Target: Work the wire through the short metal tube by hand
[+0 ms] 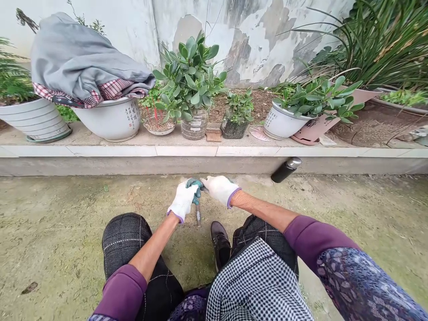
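Note:
Both my hands wear white knit gloves with purple cuffs and meet low over the concrete ground. My left hand (183, 200) is closed round the teal handle of a small garden tool (198, 209), whose metal end points down toward the ground. My right hand (220, 189) is closed on the top of the same teal handle. My knees in dark checked trousers and one dark shoe (220, 240) are just below the hands.
A low tiled ledge (214, 151) ahead carries white pots, a succulent in a clear pot (195, 125), a small dark pot (234, 127) and a tipped pink pot (321, 127). Grey and checked cloths (80, 62) drape one pot. A dark flask (286, 169) lies by the ledge.

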### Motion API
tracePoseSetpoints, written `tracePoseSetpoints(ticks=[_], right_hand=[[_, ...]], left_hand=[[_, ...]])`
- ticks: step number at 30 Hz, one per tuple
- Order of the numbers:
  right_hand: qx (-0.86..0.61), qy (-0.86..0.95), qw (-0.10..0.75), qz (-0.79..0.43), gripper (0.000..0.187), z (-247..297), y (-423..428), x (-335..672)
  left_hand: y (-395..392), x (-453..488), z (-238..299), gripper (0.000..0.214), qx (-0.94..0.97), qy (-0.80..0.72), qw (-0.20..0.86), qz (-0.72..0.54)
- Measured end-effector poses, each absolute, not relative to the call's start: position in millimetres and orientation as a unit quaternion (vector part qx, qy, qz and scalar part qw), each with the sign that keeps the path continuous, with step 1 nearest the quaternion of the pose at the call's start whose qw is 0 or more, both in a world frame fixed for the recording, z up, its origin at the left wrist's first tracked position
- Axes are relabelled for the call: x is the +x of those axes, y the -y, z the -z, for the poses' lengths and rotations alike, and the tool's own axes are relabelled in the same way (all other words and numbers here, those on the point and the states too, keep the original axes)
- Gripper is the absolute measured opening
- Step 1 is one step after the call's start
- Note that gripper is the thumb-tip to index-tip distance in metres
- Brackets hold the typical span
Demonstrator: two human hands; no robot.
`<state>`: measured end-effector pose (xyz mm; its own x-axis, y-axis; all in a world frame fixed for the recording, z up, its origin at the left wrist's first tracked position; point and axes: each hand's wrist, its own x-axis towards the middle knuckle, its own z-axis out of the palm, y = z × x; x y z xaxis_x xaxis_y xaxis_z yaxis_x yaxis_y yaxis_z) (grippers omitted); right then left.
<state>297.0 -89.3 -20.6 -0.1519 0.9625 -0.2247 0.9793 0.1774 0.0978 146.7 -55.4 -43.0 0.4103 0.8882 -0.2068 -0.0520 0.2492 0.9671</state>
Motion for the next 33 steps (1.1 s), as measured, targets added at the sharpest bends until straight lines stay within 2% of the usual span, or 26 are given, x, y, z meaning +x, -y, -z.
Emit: tracePoseSetpoints(ticks=[4, 8, 14, 20, 27, 30, 33], right_hand=[[0.615, -0.778, 0.121, 0.045, 0.040, 27.4, 91.7, 286.5], [0.633, -0.765, 0.086, 0.082, 0.038, 24.4, 88.0, 296.1], [0.710, -0.658, -0.111, 0.224, 0.026, 5.8, 80.0, 324.8], [0.669, -0.546, -0.260, 0.433, 0.032, -12.7, 94.5, 320.6], [0.640, -0.517, -0.261, 0.504, 0.030, -11.0, 99.8, 320.7], [0.680, -0.528, -0.248, 0.444, 0.028, -10.3, 96.3, 322.7], [0.716, -0.572, -0.192, 0.351, 0.024, -6.3, 90.0, 327.8]], left_hand=[[48.1, 144.6, 43.7, 0.013, 0.462, -0.430, 0.674, -0.384], [53.8, 143.6, 48.5, 0.015, 0.485, -0.420, 0.678, -0.359], [68.0, 142.5, 52.3, 0.026, 0.522, -0.397, 0.685, -0.317], [55.5, 137.4, 52.7, 0.027, 0.522, -0.377, 0.696, -0.316], [46.1, 131.3, 57.1, 0.023, 0.560, -0.400, 0.640, -0.341], [52.8, 130.0, 52.1, 0.028, 0.579, -0.383, 0.648, -0.314], [61.2, 129.6, 46.5, 0.028, 0.578, -0.376, 0.670, -0.276]])
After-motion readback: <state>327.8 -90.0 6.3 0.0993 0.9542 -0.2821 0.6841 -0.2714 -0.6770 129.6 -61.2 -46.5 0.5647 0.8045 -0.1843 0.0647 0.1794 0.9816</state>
